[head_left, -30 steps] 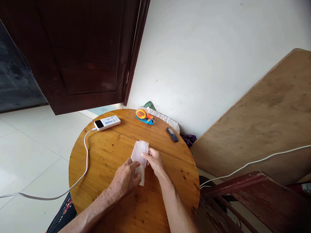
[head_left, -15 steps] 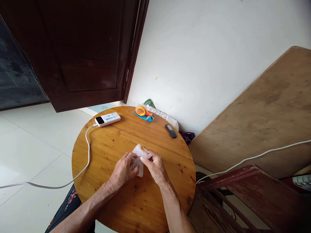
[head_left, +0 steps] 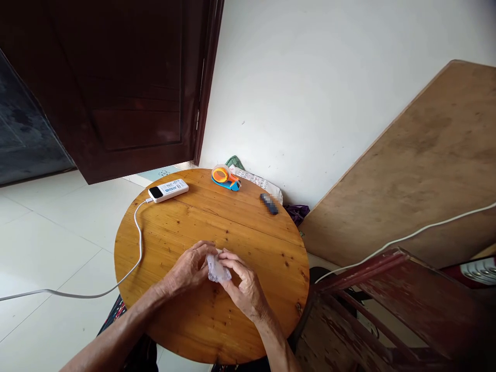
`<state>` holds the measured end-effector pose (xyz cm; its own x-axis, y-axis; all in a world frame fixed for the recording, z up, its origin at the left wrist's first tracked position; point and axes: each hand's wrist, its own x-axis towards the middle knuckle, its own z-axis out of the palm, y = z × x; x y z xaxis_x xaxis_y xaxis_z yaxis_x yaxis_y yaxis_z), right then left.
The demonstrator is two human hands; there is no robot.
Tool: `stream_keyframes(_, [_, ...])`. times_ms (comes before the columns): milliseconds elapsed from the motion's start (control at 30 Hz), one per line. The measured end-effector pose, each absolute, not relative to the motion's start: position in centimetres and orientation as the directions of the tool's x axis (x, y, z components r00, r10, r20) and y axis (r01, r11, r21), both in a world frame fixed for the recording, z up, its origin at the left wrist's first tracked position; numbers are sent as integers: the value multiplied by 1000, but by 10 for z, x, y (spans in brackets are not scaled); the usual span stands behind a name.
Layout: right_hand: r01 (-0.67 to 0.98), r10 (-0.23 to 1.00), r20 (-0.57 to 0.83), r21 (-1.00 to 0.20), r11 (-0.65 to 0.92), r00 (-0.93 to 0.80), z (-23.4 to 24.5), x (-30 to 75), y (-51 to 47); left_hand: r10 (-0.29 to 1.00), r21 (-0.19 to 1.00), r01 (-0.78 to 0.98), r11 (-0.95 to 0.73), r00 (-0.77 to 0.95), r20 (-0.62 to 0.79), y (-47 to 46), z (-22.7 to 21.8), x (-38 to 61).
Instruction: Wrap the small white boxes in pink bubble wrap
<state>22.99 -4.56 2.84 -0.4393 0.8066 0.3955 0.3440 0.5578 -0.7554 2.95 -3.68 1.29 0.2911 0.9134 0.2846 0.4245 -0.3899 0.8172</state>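
A small, crumpled piece of translucent bubble wrap (head_left: pixel 218 269) is between my two hands, over the near half of the round wooden table (head_left: pixel 155 243). My left hand (head_left: pixel 189 267) closes on its left edge with bent fingers. From the other side, my right hand (head_left: pixel 244 284) pinches the wrap, thumb below and fingers above. Whether anything lies inside the folds cannot be made out. Farther back stands an orange and blue tape dispenser (head_left: pixel 226 178) with a roll of clear tape.
A white power bank (head_left: pixel 169 190) lies at the back left, its white cable (head_left: pixel 140 237) running off the table's left edge. A dark, pixelated object (head_left: pixel 268 204) rests at the back right. Beyond are a wall, a dark door (head_left: pixel 132 93) and a wooden chair (head_left: pixel 372 289).
Half a second ago the wrap was held up with a flap hanging down; now it is folded into a more compact bundle. Both hands have come nearer together around it. The view has shifted slightly.
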Motion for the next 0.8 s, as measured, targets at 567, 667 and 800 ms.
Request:
stream_keyframes(567, [267,909,190,-915,301,-372,26,226,-32,970,872,441,-212,202,133,-32,17,26])
stream_keyframes(667, [215,927,34,-969,122,-374,27,226,-24,990,818,568,-94,136,19,-25,20,29])
stream_keyframes(800, [308,957,25,-944,117,-287,26,223,-9,996,751,656,-83,79,41,-14,19,38])
